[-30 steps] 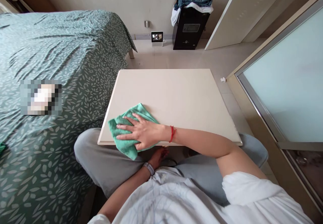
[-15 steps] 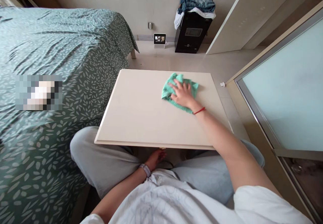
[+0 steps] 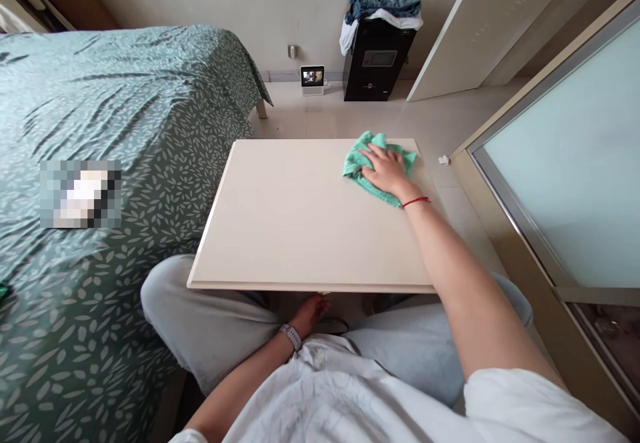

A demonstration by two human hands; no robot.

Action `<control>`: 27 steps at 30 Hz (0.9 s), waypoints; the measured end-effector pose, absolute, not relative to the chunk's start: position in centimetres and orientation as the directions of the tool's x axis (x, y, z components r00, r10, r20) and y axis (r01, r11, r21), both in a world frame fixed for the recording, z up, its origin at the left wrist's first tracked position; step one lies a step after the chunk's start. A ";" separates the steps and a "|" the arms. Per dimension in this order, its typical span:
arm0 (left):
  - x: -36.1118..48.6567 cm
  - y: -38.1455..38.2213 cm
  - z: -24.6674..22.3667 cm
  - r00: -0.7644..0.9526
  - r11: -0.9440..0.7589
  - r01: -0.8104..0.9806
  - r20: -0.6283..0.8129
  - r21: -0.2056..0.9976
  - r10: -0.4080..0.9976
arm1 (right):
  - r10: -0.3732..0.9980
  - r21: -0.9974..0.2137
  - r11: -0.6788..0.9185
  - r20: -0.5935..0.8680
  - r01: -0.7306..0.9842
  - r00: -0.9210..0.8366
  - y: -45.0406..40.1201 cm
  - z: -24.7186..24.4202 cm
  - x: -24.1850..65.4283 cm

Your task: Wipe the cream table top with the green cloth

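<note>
A green cloth (image 3: 356,158) lies on the pale tabletop (image 3: 285,216), near its far right corner. Pressed flat on the cloth is my right hand (image 3: 386,168), its fingers spread and a red string round the wrist. My left hand (image 3: 311,312) is below the near edge of the tabletop, between my legs, with a pale watch on the wrist. Its fingers are curled and partly in shadow close to a small gold-coloured piece (image 3: 324,292) under the edge; whether they hold anything is not visible.
A bed (image 3: 150,96) with a green leaf-patterned cover stands at the left. Beyond the table are a small screen (image 3: 313,78) and a black cabinet (image 3: 375,63) topped with folded jeans (image 3: 385,0). A frosted glass panel (image 3: 575,156) is at the right.
My right hand and the green cloth have moved right and slightly away from me across the tabletop. The left hand has stayed about where it was.
</note>
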State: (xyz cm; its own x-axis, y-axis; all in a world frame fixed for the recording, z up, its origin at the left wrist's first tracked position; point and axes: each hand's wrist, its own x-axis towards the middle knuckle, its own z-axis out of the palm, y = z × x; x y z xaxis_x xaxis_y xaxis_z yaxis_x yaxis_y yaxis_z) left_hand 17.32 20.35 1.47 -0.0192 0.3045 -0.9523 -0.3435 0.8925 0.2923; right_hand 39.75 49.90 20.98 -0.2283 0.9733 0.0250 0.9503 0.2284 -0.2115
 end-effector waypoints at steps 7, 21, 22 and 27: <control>17.5 20.5 1.9 -0.003 0.895 -0.351 -0.956 0.275 0.293 | 0.873 -0.220 0.479 0.019 0.850 -0.487 43.1 19.4 36.6; 17.4 20.7 1.7 -0.018 0.899 -0.345 -0.960 0.269 0.280 | 0.904 -0.197 0.421 0.006 0.886 -0.428 47.6 20.7 40.2; 17.4 20.7 1.7 -0.023 0.897 -0.346 -0.959 0.274 0.283 | 0.944 -0.179 0.328 0.018 0.928 -0.330 49.2 20.8 41.4; 17.3 20.6 1.5 -0.018 0.887 -0.364 -0.954 0.284 0.298 | 0.988 -0.136 0.153 0.008 0.979 -0.153 48.3 20.3 43.3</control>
State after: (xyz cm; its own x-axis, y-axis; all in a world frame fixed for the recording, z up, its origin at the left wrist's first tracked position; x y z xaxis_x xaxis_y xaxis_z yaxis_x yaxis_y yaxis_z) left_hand 17.34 20.59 1.46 -0.0182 0.2983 -0.9543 -0.3645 0.8868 0.2842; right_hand 43.26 48.25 20.29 -0.1531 0.9882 0.0084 0.9789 0.1528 -0.1359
